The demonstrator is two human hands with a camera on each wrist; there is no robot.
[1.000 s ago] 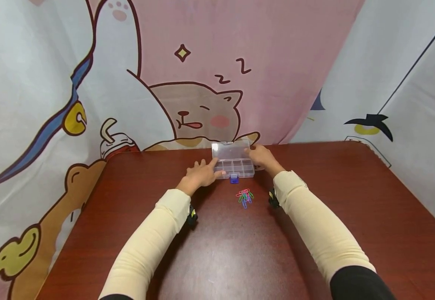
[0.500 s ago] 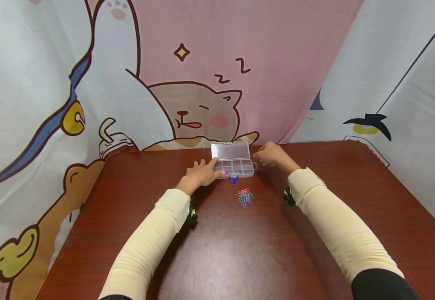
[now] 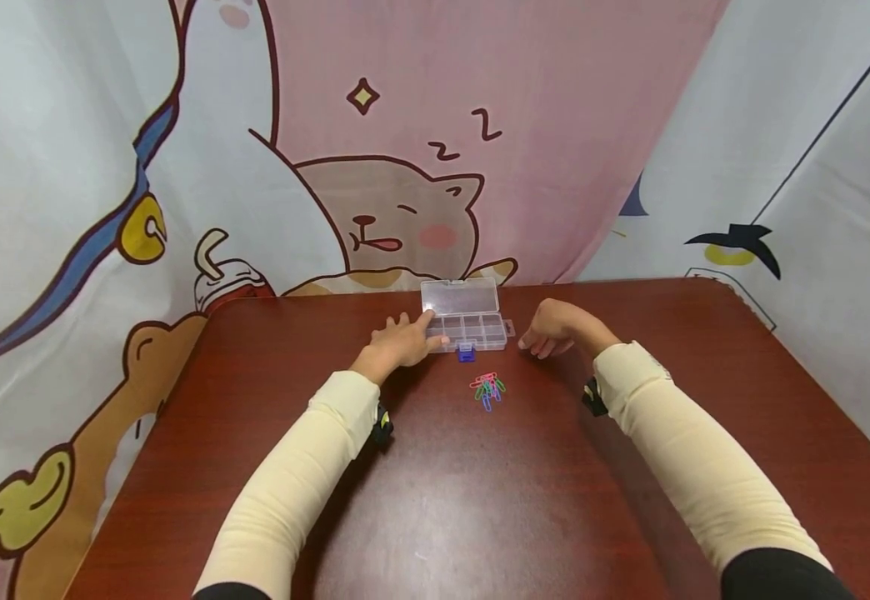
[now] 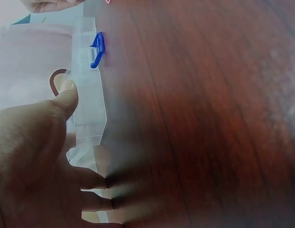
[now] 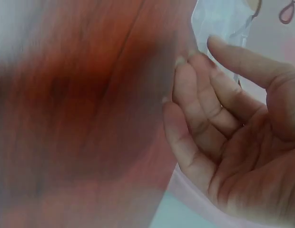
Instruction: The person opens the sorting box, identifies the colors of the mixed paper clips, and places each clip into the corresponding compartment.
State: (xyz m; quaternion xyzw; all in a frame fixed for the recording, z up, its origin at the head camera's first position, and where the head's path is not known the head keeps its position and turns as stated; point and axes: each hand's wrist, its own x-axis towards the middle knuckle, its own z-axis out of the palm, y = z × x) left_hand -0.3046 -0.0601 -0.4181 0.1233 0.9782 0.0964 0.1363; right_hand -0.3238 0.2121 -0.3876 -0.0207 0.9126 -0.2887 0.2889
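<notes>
A clear plastic compartment box (image 3: 489,342) stands on the table with its transparent lid (image 3: 461,297) raised at the back and a blue latch (image 3: 467,354) hanging at the front. My left hand (image 3: 402,340) holds the box's left end, thumb at the front and index finger toward the back. Its other fingers reach down to the table in the left wrist view. To the right of the box, apart from it, hovers my right hand (image 3: 551,328); the right wrist view shows its fingers loosely bent and its palm bare. Colourful paper clips (image 3: 488,389) lie heaped in front of the box.
The brown wooden table (image 3: 435,500) runs back to a cartoon-printed curtain (image 3: 555,125), close behind the raised lid. A small hanging tab (image 3: 510,328) sticks out from the box's right end.
My right hand has left the lid's right side, moved right, then come down beside the box. The lid stays raised. My left hand keeps its place at the box's left end.
</notes>
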